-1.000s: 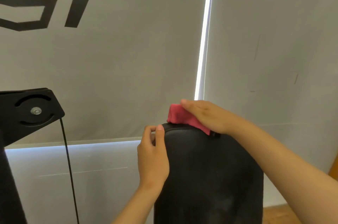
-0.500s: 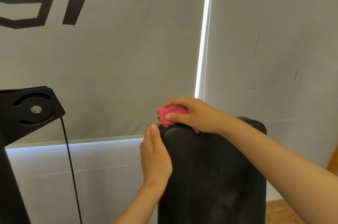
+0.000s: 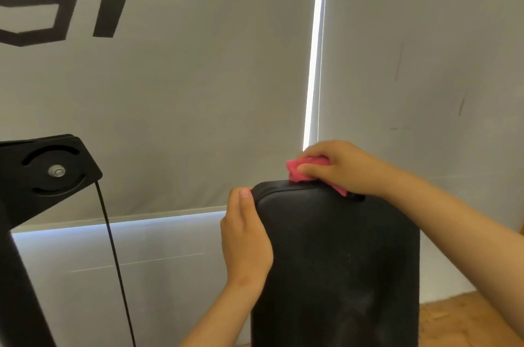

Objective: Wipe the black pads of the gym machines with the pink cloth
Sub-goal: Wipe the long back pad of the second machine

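**Q:** Since you are right up against that machine, what lies where, from the left across?

**Me:** Far left, well apart from my hands, is the black pulley bracket [image 3: 54, 171] with its cable [image 3: 113, 256] hanging straight down. Next comes my left hand [image 3: 245, 239]. It grips the left edge of the black back pad [image 3: 334, 261] just under the top corner, with the thumb laid against the pad's edge and the fingers curled round the side, their tips out of sight. The pad stands upright dead ahead of me, long axis top to bottom, broad face toward me.

**Q:** And the cloth?

**Me:** The pink cloth [image 3: 306, 169] sits bunched on the pad's top edge, left of the middle. My right hand [image 3: 346, 168] clasps it, fingers curled over the wad and pressing it onto the seam there.

**Q:** Which hand takes the coming stroke?

**Me:** The right, I'd judge. It has the cloth and is already on the edge, while the left only steadies the pad. That top edge runs left to right, so the stroke should follow it. The front face below, with a greyish haze low down, looks still to be wiped.
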`<state>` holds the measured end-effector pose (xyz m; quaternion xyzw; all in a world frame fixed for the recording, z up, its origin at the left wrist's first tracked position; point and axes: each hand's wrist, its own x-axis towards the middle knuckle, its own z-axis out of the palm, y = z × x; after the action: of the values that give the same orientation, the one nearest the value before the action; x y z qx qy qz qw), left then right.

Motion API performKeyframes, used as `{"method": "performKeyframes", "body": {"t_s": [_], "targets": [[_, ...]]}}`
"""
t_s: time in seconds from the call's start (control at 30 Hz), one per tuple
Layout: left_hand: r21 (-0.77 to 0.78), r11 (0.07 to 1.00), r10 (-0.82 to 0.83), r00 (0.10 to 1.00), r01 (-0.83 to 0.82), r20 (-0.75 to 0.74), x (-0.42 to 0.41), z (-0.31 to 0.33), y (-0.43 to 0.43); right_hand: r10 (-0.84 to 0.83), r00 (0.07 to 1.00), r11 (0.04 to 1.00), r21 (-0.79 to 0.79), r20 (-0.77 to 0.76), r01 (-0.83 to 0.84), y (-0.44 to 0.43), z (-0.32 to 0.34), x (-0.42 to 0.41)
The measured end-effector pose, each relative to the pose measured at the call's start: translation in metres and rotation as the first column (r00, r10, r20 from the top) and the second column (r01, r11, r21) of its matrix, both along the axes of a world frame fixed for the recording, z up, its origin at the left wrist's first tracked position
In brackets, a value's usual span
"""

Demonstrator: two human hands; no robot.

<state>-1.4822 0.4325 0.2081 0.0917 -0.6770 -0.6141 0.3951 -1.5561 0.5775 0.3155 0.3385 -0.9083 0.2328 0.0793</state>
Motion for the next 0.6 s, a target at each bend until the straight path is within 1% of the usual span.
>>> {"method": "performKeyframes", "body": {"t_s": [0.1, 0.17, 0.2, 0.27, 0.47, 0.6], "targets": [[0.029, 0.999, -0.019, 1.0, 0.019, -0.008, 0.002, 0.002, 0.001, 0.082, 0.997, 0.995, -0.063, -0.012, -0.082, -0.037, -0.002, 0.014], [0.06, 0.997, -0.037, 0.999, 0.039, -0.026, 0.004, 0.003, 0.003, 0.136, 0.991, 0.99, -0.044, -0.019, -0.137, -0.059, -0.004, 0.021], [0.08, 0.996, -0.048, 0.998, 0.05, -0.031, 0.005, 0.005, 0.003, 0.148, 0.988, 0.989, -0.003, -0.029, -0.149, -0.066, -0.004, 0.024], [0.107, 0.992, -0.066, 0.997, 0.069, -0.037, 0.006, 0.007, 0.004, 0.13, 0.99, 0.99, 0.066, -0.046, -0.127, -0.072, -0.005, 0.024], [0.102, 0.993, -0.058, 0.997, 0.062, -0.043, 0.009, 0.009, 0.005, 0.088, 0.994, 0.994, 0.063, -0.058, -0.084, -0.067, -0.003, 0.024], [0.071, 0.997, -0.036, 0.999, 0.039, -0.037, 0.007, 0.006, 0.002, 0.085, 0.996, 0.996, 0.041, -0.032, -0.083, -0.063, -0.003, 0.021]]}}
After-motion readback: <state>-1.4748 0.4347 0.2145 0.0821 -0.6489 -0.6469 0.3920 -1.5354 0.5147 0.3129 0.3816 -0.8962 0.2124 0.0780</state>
